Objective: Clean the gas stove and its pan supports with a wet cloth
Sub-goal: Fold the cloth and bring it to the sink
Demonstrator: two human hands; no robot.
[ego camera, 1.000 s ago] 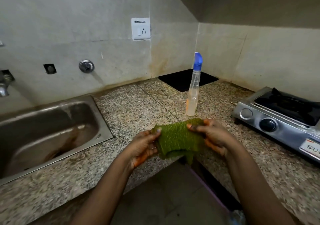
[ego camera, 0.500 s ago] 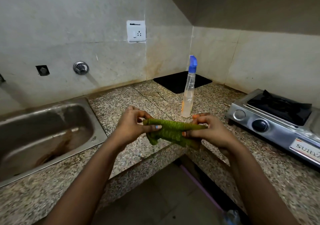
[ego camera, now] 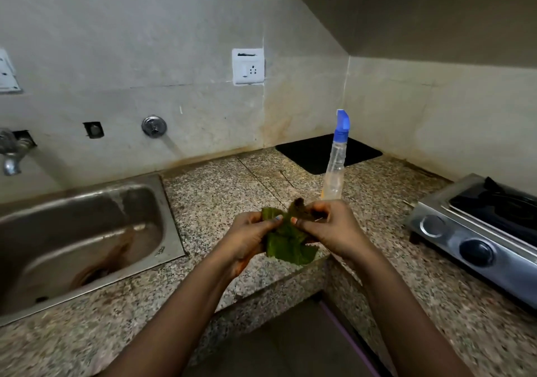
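A green cloth (ego camera: 286, 244) hangs bunched between my two hands above the inner corner of the granite counter. My left hand (ego camera: 247, 238) pinches its left side with thumb and fingers. My right hand (ego camera: 328, 227) grips its top right part, fingers curled over it. The steel gas stove (ego camera: 453, 231) stands at the right edge of the counter, with two knobs on its front and a black pan support (ego camera: 499, 202) on top. Both hands are well left of the stove.
A spray bottle (ego camera: 335, 170) with a blue nozzle stands just behind my hands. A steel sink (ego camera: 171, 231) is set into the counter at the left, a tap (ego camera: 10, 155) above it. A black mat (ego camera: 319, 153) lies in the back corner.
The cloth was stretched wide between my hands; now my hands have come close together and the cloth is bunched and hanging. My view has tilted up a little.
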